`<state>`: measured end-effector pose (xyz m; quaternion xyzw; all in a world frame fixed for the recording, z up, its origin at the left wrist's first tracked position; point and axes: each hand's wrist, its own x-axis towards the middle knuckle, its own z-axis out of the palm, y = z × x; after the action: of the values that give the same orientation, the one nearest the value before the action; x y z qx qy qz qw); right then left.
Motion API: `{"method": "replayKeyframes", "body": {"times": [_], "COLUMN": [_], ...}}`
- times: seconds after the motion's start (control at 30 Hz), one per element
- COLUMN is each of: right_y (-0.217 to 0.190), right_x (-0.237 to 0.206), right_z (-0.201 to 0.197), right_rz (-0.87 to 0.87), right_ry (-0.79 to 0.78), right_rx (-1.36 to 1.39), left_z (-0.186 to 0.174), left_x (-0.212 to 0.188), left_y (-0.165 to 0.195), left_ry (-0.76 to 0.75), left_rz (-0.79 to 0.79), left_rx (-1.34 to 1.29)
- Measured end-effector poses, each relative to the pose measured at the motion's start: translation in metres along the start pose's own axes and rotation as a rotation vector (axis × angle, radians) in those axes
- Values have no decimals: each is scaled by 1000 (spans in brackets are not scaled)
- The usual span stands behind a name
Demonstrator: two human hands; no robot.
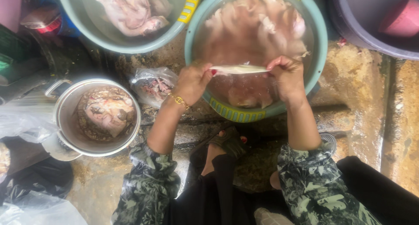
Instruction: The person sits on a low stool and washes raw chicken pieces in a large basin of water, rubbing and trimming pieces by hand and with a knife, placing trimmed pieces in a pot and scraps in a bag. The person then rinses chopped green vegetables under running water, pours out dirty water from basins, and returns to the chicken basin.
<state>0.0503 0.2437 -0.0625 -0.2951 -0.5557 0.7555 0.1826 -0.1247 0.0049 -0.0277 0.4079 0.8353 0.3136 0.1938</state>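
A pale, whitish strip of raw meat (239, 69) is stretched between my two hands above a teal basin (321, 46) filled with water and pink raw meat. My left hand (194, 80), with a gold bracelet on its wrist, pinches the strip's left end. The strip's right end is gripped by my right hand (287, 74). Both hands hover over the near part of the basin.
A second teal basin (144, 45) with pink meat stands at top left. A metal pot (61, 115) with meat sits at left, a small plastic bag (152, 85) of scraps beside it. A dark tub (362, 28) is top right. The wet concrete floor (366, 102) surrounds all.
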Motion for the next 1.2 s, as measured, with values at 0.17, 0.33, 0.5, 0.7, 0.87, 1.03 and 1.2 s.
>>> {"method": "replayKeyframes", "body": {"times": [0.17,0.33,0.5,0.7,0.87,1.03,1.2], "right_y": [-4,-16,-4,30,47,53,62], "right_x": [-18,-26,-20,-15,-14,-4,2], "right_z": [36,101,98,54,7,-16,-15], "right_rz": [-1,-299,-163,40,-247,151,205], "right_ry": [-185,-393,-301,-177,279,217,111], "right_rx": [-485,-507,-933,-1100,-1383,-1392,-1351], "left_z": [-23,-18,-22,-80,-145,-187,-178], "left_x": [-6,-4,-5,-31,-98,-160,-163], "left_y": [23,46,50,40,25,0,-27], "left_ry": [-18,-41,93,141,274,214,162], "left_rz": [19,182,150,99,-10,-380,-471], "left_rx": [14,-43,177,205,395,517,777]}}
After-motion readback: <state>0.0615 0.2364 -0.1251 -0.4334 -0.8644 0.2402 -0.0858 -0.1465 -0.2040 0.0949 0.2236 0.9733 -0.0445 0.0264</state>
